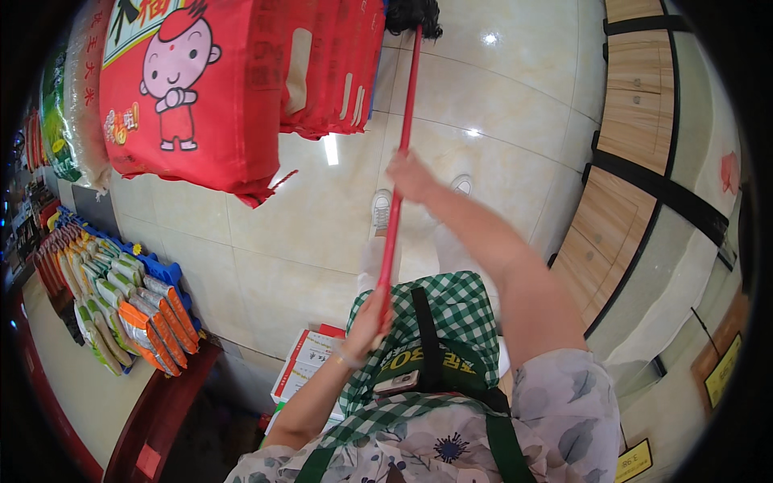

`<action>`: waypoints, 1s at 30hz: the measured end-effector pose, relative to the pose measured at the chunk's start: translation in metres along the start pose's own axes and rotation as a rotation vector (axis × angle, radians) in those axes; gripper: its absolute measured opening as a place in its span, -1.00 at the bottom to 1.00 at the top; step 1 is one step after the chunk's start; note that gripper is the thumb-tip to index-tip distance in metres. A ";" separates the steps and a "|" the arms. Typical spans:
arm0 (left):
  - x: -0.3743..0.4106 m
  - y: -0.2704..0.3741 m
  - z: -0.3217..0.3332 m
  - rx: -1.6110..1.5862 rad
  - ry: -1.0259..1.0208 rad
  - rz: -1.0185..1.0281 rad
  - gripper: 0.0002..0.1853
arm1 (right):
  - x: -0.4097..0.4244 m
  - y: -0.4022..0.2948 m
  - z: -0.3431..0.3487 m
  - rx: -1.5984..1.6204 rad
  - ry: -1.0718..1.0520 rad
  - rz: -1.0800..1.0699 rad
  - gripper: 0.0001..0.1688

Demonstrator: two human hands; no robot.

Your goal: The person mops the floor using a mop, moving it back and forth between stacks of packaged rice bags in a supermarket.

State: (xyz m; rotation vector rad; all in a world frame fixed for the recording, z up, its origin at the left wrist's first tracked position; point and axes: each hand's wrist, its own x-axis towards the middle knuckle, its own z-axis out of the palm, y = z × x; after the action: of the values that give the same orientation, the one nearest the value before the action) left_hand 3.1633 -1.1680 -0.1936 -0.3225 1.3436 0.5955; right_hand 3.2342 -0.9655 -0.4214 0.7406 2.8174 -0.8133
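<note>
A mop's red handle [410, 96] runs from my waist out to the top of the view. Its dark, stringy mop head [415, 15] lies on the glossy tiled floor [290, 223], partly cut off by the upper edge. Higher on the shaft, my right hand [412, 176] is closed around it, arm stretched forward. My left hand [368, 320] grips the lower end close to my green checked apron [456, 302]. A phone [397, 383] sits at the apron's front. Both my shoes stand on the tiles under the handle.
Large red printed bags [193, 108] stand at the upper left, with more red bags [329, 72] behind. Wood-fronted cabinets [634, 102] with black framing line the right. Small packets hang on a blue rack [175, 275] at lower left. Boxes [302, 365] are stacked beside my left arm.
</note>
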 end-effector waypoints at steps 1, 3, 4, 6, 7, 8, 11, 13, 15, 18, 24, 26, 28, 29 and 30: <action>-0.016 -0.019 -0.032 0.021 0.042 -0.009 -0.63 | -0.003 -0.037 0.024 0.041 0.058 -0.034 -0.77; -0.064 -0.046 -0.079 0.171 0.201 -0.062 -0.62 | -0.012 -0.127 0.062 0.091 0.085 -0.049 -0.87; -0.093 -0.055 -0.098 0.302 0.317 -0.107 -0.62 | -0.018 -0.173 0.067 0.158 -0.022 -0.071 -0.90; -0.147 -0.093 -0.143 0.219 0.430 -0.161 -0.59 | -0.036 -0.254 0.077 0.239 -0.090 -0.122 -0.92; -0.177 -0.096 -0.151 0.367 0.440 -0.166 -0.56 | -0.044 -0.284 0.064 0.272 -0.210 -0.192 -0.93; -0.205 -0.083 -0.149 0.517 0.516 -0.305 -0.56 | -0.052 -0.306 0.055 0.341 -0.297 -0.288 -0.91; -0.264 -0.093 -0.172 0.683 0.596 -0.390 -0.63 | -0.058 -0.349 0.038 0.490 -0.558 -0.402 -0.80; -0.277 -0.083 -0.182 1.000 0.680 -0.243 -0.67 | -0.054 -0.355 0.016 0.539 -0.626 -0.415 -0.80; -0.271 -0.045 -0.180 1.267 0.710 -0.223 -0.69 | -0.045 -0.351 0.016 0.523 -0.508 -0.323 -0.80; -0.241 0.021 -0.169 1.426 0.646 -0.121 -0.71 | -0.034 -0.309 0.004 0.526 -0.285 -0.162 -0.81; -0.086 0.099 -0.084 1.598 0.261 -0.097 -0.64 | -0.073 -0.124 0.012 0.438 -0.076 0.292 -0.84; -0.029 0.084 -0.051 1.736 0.171 0.129 -0.60 | -0.118 -0.058 0.032 0.458 0.133 0.424 -0.85; 0.011 0.084 0.034 1.745 0.021 -0.029 -0.56 | -0.176 0.004 0.026 0.367 0.077 0.517 -0.85; 0.025 0.074 0.063 1.719 -0.078 0.073 -0.59 | -0.208 0.032 0.041 0.431 0.256 0.622 -0.86; 0.039 0.057 0.082 1.695 -0.119 0.163 -0.62 | -0.230 0.051 0.009 0.342 0.091 0.643 -0.82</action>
State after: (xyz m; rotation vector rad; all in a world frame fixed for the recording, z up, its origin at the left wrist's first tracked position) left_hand 3.2021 -1.0688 -0.2077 1.1767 1.3334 -0.5063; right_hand 3.4593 -1.0304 -0.3980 1.6442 2.2708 -1.1431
